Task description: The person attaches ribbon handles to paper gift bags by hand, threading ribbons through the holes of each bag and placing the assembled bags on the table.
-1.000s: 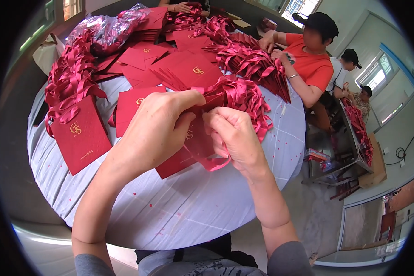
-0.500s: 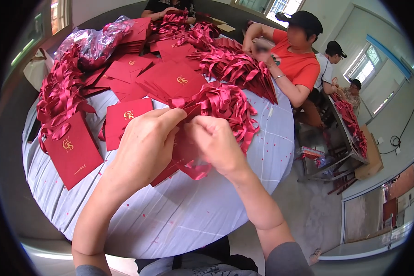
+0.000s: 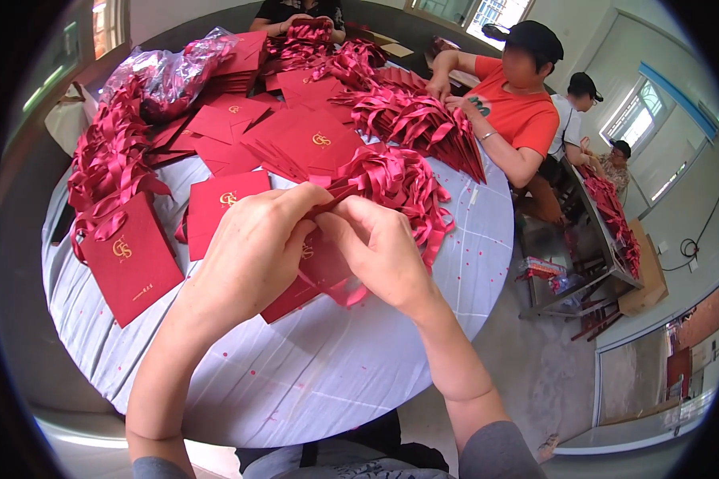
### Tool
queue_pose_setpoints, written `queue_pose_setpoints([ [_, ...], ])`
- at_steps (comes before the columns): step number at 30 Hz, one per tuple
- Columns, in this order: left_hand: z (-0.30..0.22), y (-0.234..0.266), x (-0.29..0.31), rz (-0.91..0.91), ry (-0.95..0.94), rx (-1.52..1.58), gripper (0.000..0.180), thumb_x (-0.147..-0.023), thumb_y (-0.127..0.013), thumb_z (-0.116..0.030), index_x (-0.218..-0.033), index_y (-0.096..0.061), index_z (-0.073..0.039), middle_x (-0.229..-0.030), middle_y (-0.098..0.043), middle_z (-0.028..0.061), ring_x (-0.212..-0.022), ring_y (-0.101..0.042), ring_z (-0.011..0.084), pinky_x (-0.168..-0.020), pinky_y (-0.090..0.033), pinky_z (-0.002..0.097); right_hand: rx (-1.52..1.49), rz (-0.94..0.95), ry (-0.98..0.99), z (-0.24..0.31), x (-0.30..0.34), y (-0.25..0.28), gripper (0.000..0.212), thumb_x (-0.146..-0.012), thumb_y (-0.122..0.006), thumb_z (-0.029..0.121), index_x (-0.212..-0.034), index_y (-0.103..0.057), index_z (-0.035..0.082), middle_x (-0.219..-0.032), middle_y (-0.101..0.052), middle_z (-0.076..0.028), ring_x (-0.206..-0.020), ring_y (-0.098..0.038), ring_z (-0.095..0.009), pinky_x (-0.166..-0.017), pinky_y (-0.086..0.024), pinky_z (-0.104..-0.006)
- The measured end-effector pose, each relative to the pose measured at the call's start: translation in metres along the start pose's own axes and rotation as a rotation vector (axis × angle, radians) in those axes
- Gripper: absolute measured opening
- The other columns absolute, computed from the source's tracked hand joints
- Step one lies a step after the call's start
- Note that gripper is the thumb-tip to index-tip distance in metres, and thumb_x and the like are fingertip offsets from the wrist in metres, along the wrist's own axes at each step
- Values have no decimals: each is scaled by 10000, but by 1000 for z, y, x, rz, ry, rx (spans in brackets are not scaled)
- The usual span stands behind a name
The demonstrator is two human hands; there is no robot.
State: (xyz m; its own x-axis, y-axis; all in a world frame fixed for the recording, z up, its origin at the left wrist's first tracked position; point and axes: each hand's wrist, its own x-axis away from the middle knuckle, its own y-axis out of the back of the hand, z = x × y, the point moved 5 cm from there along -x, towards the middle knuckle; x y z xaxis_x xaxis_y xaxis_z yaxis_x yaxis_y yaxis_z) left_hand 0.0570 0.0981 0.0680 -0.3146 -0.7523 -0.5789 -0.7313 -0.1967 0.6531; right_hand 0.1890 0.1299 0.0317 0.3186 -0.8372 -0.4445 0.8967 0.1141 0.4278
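Observation:
Over the near middle of the table, a small red paper bag with gold lettering hangs below my hands. My left hand is closed on its top edge, thumb and fingers pinched together. Beside it, my right hand pinches the same top edge; the fingertips are close to the left ones and partly hidden. A loop of pinkish-red ribbon hangs below my right hand. Just behind lies a heap of ribbon-handled bags. Another red bag lies left of my left hand.
A round table with a pale cloth carries piles of red bags. A ribboned bag lies at left, with a clear plastic sack behind. A person in red works at the far right; others sit beyond.
My right hand has moved slightly up, its fingers now less curled and against the bag's top edge. The ribbon loop has shifted. The person in red has moved their hands.

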Motion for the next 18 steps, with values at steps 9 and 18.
queue_pose_setpoints([
  [9,-2,5,3,110,44,-58,301,-762,-562,69,-1021,-428,-9,-820,-641,187,-816,-634,360,-683,-489,405,207,-46,314,24,-4,20,210,-761,-714,66,-918,-582,19,-907,-471,-97,-885,-501,-243,-805,-420,-351],
  [18,0,3,7,114,-37,-61,310,-737,-576,69,-998,-429,-11,-851,-656,176,-835,-638,345,-670,-484,417,370,101,310,42,-15,27,138,-832,-626,114,-803,-653,-18,-777,-517,-127,-803,-542,-255,-691,-437,-364],
])
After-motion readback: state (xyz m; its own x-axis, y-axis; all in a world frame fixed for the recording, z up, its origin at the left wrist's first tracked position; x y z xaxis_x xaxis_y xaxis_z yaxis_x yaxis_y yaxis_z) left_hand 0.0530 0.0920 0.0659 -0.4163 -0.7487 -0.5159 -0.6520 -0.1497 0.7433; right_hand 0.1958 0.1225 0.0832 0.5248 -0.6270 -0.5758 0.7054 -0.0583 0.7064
